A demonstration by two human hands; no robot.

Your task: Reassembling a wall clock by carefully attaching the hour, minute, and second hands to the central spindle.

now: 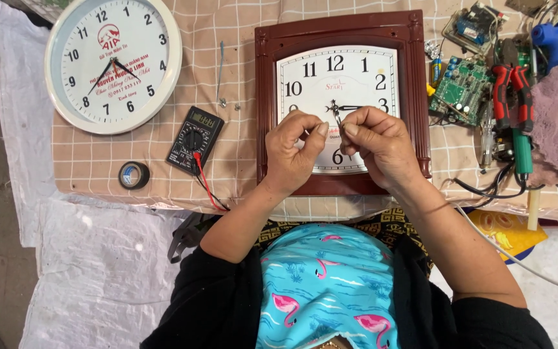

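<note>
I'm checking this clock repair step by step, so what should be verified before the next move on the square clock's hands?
1. Both hands at the dial centre: left hand, right hand: ok.
2. Square clock lies flat on the checked cloth: ok.
3. Clock hands gripped by fingertips: cannot tell.
4. Multimeter apart from the frame: ok.
5. Tape roll out of the way: ok.

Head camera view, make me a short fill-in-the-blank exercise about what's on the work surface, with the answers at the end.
1. Both hands, left hand and right hand, work at the hands of the ____ clock with the dark red frame.
2. The second clock, at the far left, is ____ in shape.
3. The multimeter lies ____ the two clocks.
4. The roll of tape is ____ in colour.

Answers: square; round; between; black
</note>
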